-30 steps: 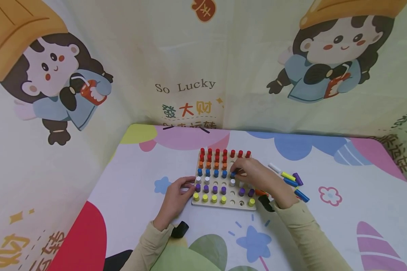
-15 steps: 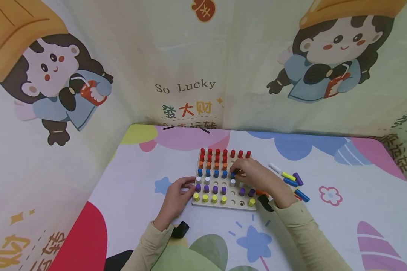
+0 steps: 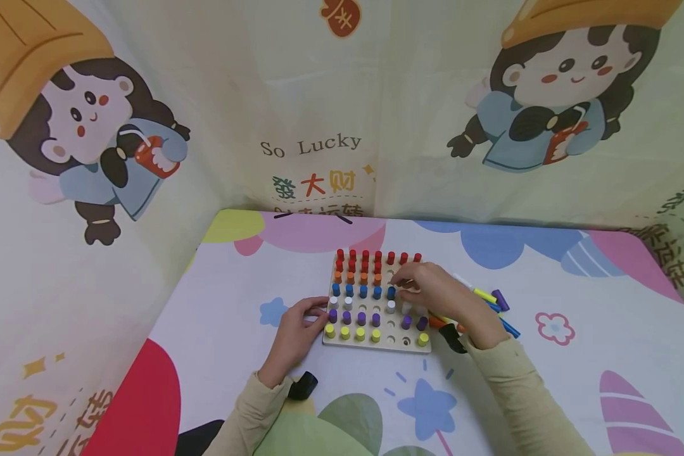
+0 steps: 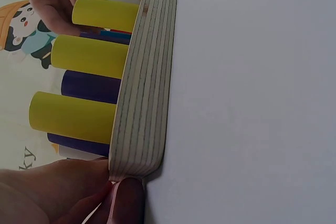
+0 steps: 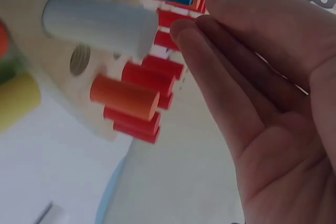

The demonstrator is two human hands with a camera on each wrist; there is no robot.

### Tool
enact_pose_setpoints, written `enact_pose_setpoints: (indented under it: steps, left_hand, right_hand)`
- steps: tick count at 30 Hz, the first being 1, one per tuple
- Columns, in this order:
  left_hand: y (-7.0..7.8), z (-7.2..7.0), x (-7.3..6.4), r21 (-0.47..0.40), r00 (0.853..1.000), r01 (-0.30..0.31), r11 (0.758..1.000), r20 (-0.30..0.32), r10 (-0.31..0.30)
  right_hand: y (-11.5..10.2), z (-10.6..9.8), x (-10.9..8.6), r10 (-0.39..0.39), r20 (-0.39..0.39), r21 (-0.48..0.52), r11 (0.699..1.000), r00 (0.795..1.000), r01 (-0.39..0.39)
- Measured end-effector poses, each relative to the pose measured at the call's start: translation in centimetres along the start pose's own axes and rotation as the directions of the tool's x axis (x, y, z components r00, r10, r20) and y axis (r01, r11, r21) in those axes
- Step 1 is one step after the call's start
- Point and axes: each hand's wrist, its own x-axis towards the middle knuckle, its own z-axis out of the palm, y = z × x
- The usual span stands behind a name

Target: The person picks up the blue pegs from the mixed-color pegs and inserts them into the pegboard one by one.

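A wooden peg board [image 3: 365,345] lies on the table, with rows of red, orange, blue, white, purple and yellow pegs standing in it and some bare holes. My left hand [image 3: 296,329] rests its fingertips against the board's left edge; the left wrist view shows them at the corner of the layered wood side [image 4: 142,93], near yellow pegs [image 4: 73,116]. Over the board's right part is my right hand [image 3: 441,296], its thumb and fingers apart with nothing between them, just beside a standing blue peg [image 3: 391,293]. It hides several pegs and holes behind it.
Right of the board lie loose pegs, among them a yellow peg [image 3: 484,295], a purple peg [image 3: 500,300] and a blue peg [image 3: 510,328]. An orange peg [image 3: 436,323] lies by the board's right edge. A patterned cloth wall [image 3: 410,183] rises behind the table.
My right hand has let go of the blue peg, which stays upright in the board, and has shifted slightly right with its fingers spreading. The left hand has not moved.
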Motion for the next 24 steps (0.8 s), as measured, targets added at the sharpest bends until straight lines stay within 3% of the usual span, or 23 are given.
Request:
enact_pose_setpoints:
  steps: [6, 24]
  left_hand:
    - [0.1, 0.0, 0.0, -0.001, 1.0, -0.01, 1.0, 0.0, 0.01]
    - [0.1, 0.0, 0.0, 0.006, 1.0, 0.002, 1.0, -0.002, -0.002]
  right_hand:
    - [0.5, -0.5, -0.7, -0.035, -0.013, -0.004, 0.999, 0.999, 0.035]
    - [2.3, -1.2, -3.3, -0.033, -0.109, -0.073, 0.997, 0.994, 0.025]
